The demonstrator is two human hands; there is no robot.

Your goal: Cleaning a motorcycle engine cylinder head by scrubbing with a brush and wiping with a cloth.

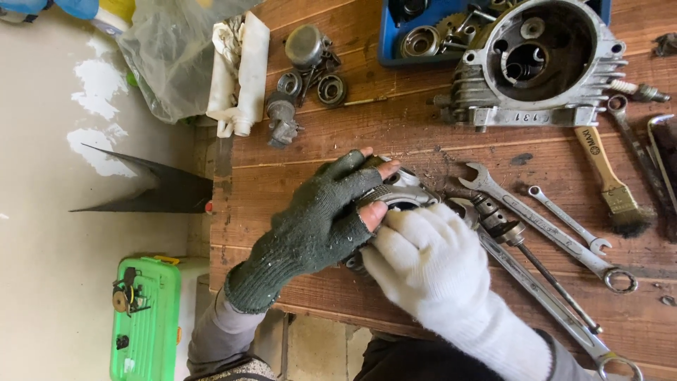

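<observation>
Currently, state as seen from the head camera:
Left hand: left hand, in a dark green fingerless glove, is laid over the metal engine cover, fingers curled onto its top edge.
Right hand: right hand, in a white glove, is closed against the cover's near side; what lies under the palm cannot be seen.
Part location: the cover is held between both hands on the wooden workbench, near its front edge.
Right of hands: combination wrenches and a socket driver are laid out, just beside the white glove.
Far side: finned engine crankcase, blue parts tray, paintbrush.
Far left: bearings and small parts.
Floor: green case.
</observation>
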